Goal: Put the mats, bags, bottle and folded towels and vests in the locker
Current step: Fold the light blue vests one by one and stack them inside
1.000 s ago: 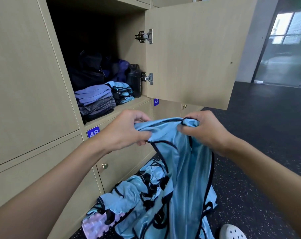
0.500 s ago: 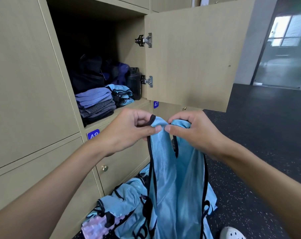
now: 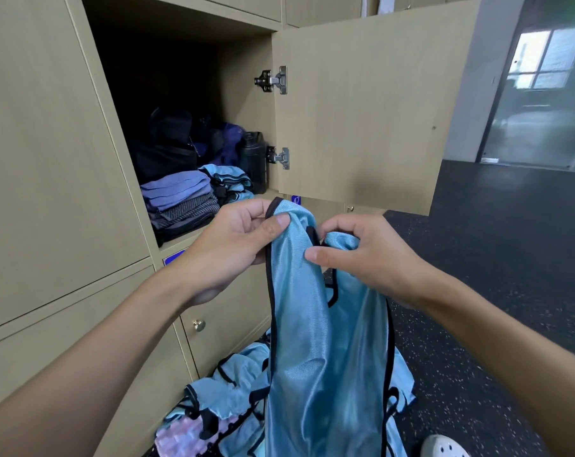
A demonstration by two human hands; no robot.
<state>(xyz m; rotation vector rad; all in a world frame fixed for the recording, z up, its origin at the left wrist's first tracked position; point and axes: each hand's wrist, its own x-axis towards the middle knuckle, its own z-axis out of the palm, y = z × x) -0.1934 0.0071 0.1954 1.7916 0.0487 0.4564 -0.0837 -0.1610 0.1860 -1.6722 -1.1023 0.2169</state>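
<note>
Hands have drawn together over the last second: left hand [image 3: 240, 245] and right hand [image 3: 362, 255] each pinch a shoulder strap of the blue vest [image 3: 325, 341], which now hangs doubled lengthwise at six o'clock. The fold looks about half done. At eleven o'clock the locker [image 3: 246, 103] holds bags [image 3: 170, 143] at the back, folded towels [image 3: 180, 199] in front, folded vests [image 3: 230, 181] and bottle [image 3: 254, 159] at their three o'clock. A heap of vests [image 3: 226, 394] waits at seven o'clock.

The vest [image 3: 325, 357] runs off the bottom edge; bags [image 3: 167, 153] murky.
</note>
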